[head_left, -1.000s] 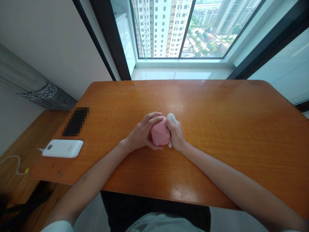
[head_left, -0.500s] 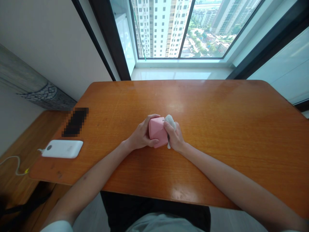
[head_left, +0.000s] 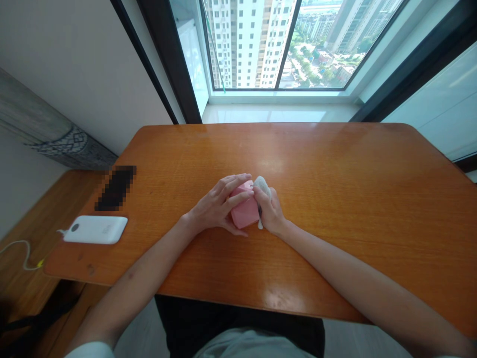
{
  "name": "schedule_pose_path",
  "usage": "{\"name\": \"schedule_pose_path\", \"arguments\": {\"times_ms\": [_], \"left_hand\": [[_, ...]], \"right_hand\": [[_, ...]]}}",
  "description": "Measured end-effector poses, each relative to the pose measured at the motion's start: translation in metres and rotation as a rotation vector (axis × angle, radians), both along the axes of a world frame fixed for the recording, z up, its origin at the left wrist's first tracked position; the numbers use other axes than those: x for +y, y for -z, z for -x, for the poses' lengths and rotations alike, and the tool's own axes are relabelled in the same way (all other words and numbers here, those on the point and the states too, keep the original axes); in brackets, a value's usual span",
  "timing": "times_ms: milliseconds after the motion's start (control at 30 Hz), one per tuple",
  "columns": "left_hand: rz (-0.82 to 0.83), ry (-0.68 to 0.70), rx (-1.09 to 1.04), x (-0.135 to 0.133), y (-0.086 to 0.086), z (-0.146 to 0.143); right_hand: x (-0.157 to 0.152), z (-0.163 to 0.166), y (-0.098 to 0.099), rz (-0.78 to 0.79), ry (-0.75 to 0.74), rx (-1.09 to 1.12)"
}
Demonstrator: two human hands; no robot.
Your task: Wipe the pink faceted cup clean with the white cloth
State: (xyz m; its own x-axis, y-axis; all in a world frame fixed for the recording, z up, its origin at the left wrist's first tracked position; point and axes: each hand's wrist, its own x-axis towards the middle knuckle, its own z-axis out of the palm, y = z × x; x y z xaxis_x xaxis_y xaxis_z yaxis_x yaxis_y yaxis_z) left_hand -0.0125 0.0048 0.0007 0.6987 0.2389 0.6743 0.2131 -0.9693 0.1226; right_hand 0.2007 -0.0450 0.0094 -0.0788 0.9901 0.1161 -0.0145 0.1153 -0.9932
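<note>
Over the desk's middle is a small pink box [head_left: 245,213] with angled faces, tilted between my hands. My left hand [head_left: 222,203] reaches round its left side, fingers lying across the top and front, thumb low near the bottom edge. A light grey-white cloth [head_left: 263,185] is bunched in my right hand [head_left: 272,211], which is closed and pressed to the box's right side. A pale end of the cloth hangs below those fingers. The face under the cloth is hidden, and I cannot tell whether the box touches the desk.
The brown wooden desk [head_left: 335,199] extends on both sides. At its left lie a white power bank [head_left: 95,229] with a cable [head_left: 28,253] and a dark blurred-out object [head_left: 116,188]. A window [head_left: 276,44] is beyond the far edge; a grey curtain [head_left: 74,139] hangs left.
My left hand's fingers have spread and slid further over the top and front of the pink box, and its thumb has dropped lower. My right hand and the cloth stay nearly still.
</note>
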Motion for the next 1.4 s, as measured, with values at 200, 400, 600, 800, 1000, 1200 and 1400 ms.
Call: {"name": "schedule_pose_path", "arguments": {"times_ms": [200, 400, 600, 800, 1000, 1200, 1400], "left_hand": [[-0.142, -0.042, 0.032, -0.001, -0.008, -0.001], [-0.102, -0.03, -0.038, 0.0, -0.004, -0.007], [0.088, -0.009, -0.066, -0.002, -0.001, -0.008], [0.271, -0.001, -0.115, -0.006, -0.001, -0.009], [0.481, 0.036, -0.242, -0.007, 0.008, -0.015], [0.827, 0.02, -0.292, -0.013, 0.013, -0.017], [0.883, 0.075, -0.304, -0.012, 0.015, -0.017]], "right_hand": [[0.001, 0.001, 0.0, -0.01, -0.007, 0.005], [0.002, 0.001, 0.0, -0.003, 0.022, 0.001], [0.002, 0.0, -0.003, -0.003, 0.016, 0.005], [0.001, -0.002, 0.003, -0.02, -0.007, -0.004], [0.0, -0.004, 0.004, -0.028, -0.052, -0.016], [0.0, -0.004, 0.002, -0.051, -0.068, -0.064], [0.001, -0.002, 0.003, -0.052, -0.079, -0.04]]}}
